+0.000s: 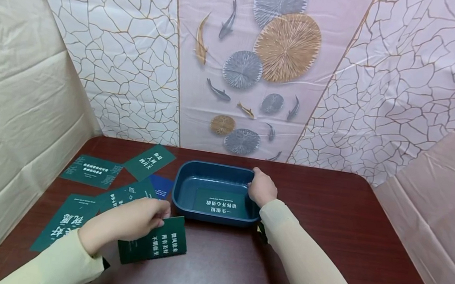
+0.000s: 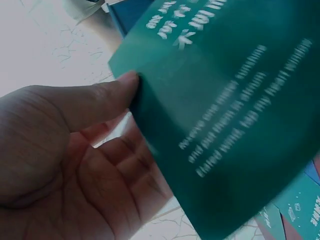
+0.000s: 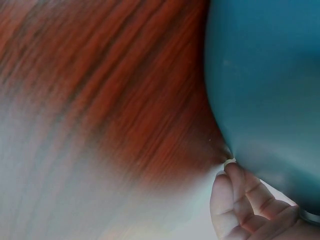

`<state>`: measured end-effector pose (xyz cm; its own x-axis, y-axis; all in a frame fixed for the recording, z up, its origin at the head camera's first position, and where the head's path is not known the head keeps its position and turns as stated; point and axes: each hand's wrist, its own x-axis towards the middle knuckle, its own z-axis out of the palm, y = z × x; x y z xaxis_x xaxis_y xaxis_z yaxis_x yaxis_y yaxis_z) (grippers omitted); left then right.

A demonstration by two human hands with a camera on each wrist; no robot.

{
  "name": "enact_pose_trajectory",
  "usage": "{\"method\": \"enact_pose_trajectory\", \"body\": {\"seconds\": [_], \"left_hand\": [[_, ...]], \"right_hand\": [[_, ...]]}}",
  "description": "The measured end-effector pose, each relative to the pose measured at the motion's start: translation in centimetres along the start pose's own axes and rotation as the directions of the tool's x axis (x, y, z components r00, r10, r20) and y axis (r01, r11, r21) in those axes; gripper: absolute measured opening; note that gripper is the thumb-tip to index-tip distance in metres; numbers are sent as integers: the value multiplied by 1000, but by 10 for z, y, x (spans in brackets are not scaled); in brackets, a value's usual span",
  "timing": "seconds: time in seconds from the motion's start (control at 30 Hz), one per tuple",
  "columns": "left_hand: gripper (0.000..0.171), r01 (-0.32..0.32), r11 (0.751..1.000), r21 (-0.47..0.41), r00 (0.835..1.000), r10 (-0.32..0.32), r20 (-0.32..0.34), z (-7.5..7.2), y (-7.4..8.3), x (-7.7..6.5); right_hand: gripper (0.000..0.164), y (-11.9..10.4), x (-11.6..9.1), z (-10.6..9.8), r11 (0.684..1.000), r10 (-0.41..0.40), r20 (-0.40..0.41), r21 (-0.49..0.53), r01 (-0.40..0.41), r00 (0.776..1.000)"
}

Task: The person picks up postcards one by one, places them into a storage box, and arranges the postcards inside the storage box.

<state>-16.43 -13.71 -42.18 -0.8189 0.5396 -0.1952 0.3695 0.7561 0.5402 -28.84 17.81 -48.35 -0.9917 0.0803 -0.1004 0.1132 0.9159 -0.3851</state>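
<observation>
Between thumb and fingers, my left hand pinches a dark green card with white Chinese characters, by its edge. White English lines also show on this card in the left wrist view, where the thumb presses its face. My right hand grips the right end of a blue rectangular tray, fingers against its outer side in the right wrist view. Flat inside the tray lies one green card with white lettering.
Left of the tray, several green cards lie spread on the dark red-brown table: one at the back, one at the far left, one nearer the front. A blue card peeks out beside the tray. Patterned cloth hangs behind.
</observation>
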Motion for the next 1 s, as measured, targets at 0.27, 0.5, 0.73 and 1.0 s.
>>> {"method": "enact_pose_trajectory", "body": {"seconds": [0.27, 0.5, 0.73, 1.0], "left_hand": [[9, -138, 986, -98, 946, 102, -307, -5, 5, 10], [11, -232, 967, -105, 832, 142, -537, -16, 16, 13], [14, -340, 931, -129, 652, 134, -747, -27, 34, 29], [12, -328, 932, -153, 690, 126, -713, -17, 37, 69]], "right_hand": [[56, -1, 1, 0, 1000, 8, 5, -3, -8, 1000], [57, -1, 0, -1, 1000, 3, 5, -4, -3, 1000], [57, 0, 0, -2, 1000, 8, 5, -1, -8, 1000], [57, 0, 2, 0, 1000, -2, 2, -4, 2, 1000]]}}
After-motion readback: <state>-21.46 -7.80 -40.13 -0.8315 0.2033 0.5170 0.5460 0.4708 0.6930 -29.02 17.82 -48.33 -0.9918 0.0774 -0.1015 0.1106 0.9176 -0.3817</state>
